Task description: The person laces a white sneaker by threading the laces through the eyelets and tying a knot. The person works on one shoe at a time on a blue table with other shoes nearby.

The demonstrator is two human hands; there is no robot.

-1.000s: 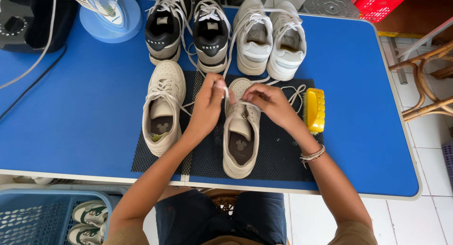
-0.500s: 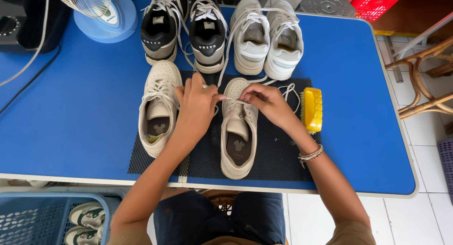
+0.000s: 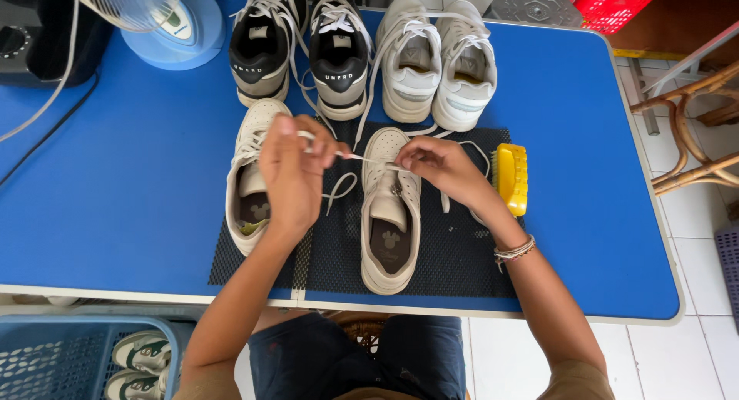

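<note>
Two beige sneakers lie on a black mesh mat (image 3: 454, 261) on the blue table (image 3: 115, 215). My left hand (image 3: 292, 173) hovers between them and pinches one end of a white lace (image 3: 350, 157). The lace runs taut across the right beige sneaker (image 3: 389, 238). My right hand (image 3: 439, 165) pinches the lace over that sneaker's eyelets. The left beige sneaker (image 3: 250, 196) lies partly behind my left hand, laces loose.
A yellow brush (image 3: 513, 177) lies on the mat's right edge. Black sneakers (image 3: 300, 50) and white sneakers (image 3: 435, 61) stand at the back. A blue fan base (image 3: 181, 30) sits back left. A blue basket (image 3: 69, 361) with shoes is below the table's front left.
My left hand has pulled left, away from the right sneaker, drawing the lace out taut. My right hand stays over the sneaker's eyelets.
</note>
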